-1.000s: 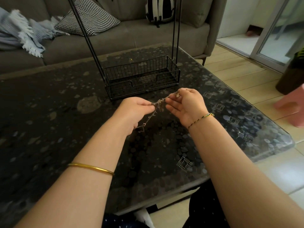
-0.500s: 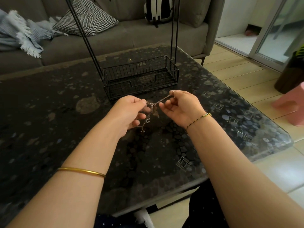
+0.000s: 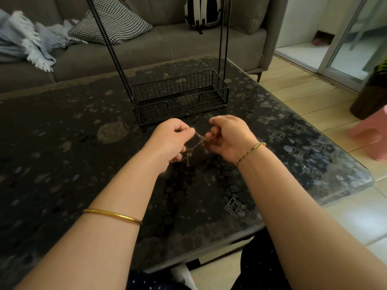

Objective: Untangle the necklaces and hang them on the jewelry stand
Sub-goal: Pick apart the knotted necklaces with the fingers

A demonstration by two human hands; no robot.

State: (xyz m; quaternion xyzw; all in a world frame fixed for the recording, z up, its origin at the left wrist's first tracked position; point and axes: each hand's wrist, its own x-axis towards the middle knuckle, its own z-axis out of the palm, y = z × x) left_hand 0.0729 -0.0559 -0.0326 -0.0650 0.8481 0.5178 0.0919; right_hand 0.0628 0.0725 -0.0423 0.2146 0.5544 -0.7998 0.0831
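A thin tangled necklace chain (image 3: 195, 146) is stretched between both hands just above the dark table. My left hand (image 3: 169, 141) pinches one end between thumb and fingertips, and a short loose strand dangles below it. My right hand (image 3: 228, 137) pinches the other end, fingers curled. The black wire jewelry stand (image 3: 180, 96) sits right behind my hands, its basket base on the table and its thin uprights running out of the top of the view. The stand's hanging bar is out of sight.
The dark patterned glass table (image 3: 83, 155) has a rounded corner at the right. A grey sofa (image 3: 167, 47) with a checked cushion, a blanket and a backpack lies behind. A pink stool (image 3: 370, 137) stands on the floor to the right.
Both hands have drawn slightly toward me and closer together. The chain between them has slackened and bunched, where it was pulled out longer before.
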